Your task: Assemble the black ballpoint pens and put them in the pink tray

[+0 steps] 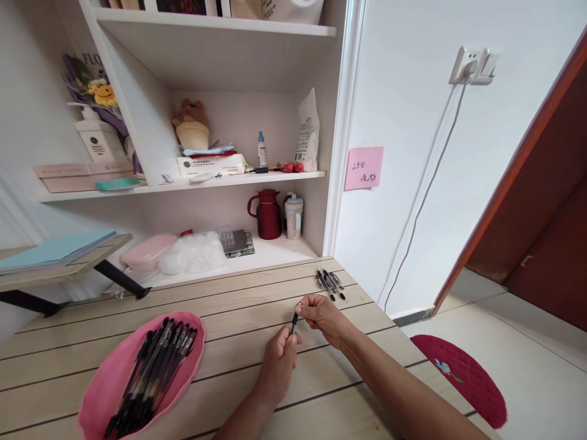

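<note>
Over the middle of the table I hold one pen point(294, 319) with a black grip, its tip pointing up and away from me. My left hand point(280, 360) is closed round the lower barrel. At the upper end, the fingers of my right hand point(318, 313) pinch the pen's tip; a tiny pale bit shows there, too small to name. To the left lies a pink scalloped tray point(198, 342) with many black pens point(160, 366) heaped in it. Beyond my right hand, several clear and black pens point(329, 284) lie side by side near the table's far right corner.
The striped wooden table point(238, 299) meets a white shelf unit point(215, 183) holding a dark red jug point(268, 214) and a speckled cup point(294, 217). A small raised stand point(68, 263) is at the left. A red padded seat point(463, 379) stands by the right edge.
</note>
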A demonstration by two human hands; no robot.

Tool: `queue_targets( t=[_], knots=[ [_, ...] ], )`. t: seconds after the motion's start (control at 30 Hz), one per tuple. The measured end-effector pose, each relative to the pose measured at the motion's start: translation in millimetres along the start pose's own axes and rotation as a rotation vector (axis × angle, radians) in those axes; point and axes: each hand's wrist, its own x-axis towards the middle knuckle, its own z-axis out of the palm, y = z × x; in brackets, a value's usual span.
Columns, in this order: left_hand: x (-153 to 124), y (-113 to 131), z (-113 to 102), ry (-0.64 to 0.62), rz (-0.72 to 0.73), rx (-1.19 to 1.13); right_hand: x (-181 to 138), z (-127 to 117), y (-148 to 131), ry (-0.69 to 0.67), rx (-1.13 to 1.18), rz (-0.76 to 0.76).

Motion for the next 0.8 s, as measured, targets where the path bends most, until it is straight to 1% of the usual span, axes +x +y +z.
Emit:
queue_targets(
  t=[0.07,0.17,0.2,0.37,0.5,0.63,0.7,0.73,0.77,0.8],
  knots=[
    [0.3,-0.3,0.0,0.006,0.005,-0.002,-0.1,0.4,0.0,0.004,-0.018,0.0],
    [0.8,-1.3,0.3,0.012,-0.001,-0.01,-0.9,1.0,-0.9,-0.067,-0.008,0.02],
    [0.8,-1.5,0.4,0.012,-0.006,-0.013,-1.1,1.1,-1.0,-0.072,0.001,0.02],
    [0.3,-0.4,0.8,0.006,-0.013,-0.014,-0.7,1.3,-0.1,0.009,0.011,-0.003],
    [0.5,-0.1,0.8,0.016,-0.014,-0.02,-0.7,0.8,1.3,-0.055,0.011,0.019],
    [1.8,-2.5,0.4,0.02,-0.015,-0.01,1.7,-1.0,6.2,-0.04,-0.029,-0.005],
    [2.4,-3.3,0.3,0.021,-0.014,-0.011,7.0,-5.9,6.0,-0.072,-0.117,-0.019],
    [2.6,-3.3,0.3,0.025,-0.014,-0.017,11.3,-10.1,4.2,-0.076,-0.206,-0.034],
    [2.5,-2.9,0.3,0.029,-0.017,-0.026,16.9,-15.6,1.3,-0.047,-0.353,-0.053],
    [2.3,-2.2,0.3,0.033,-0.025,-0.036,23.6,-22.3,-2.7,0.011,-0.523,-0.076]
  ],
)
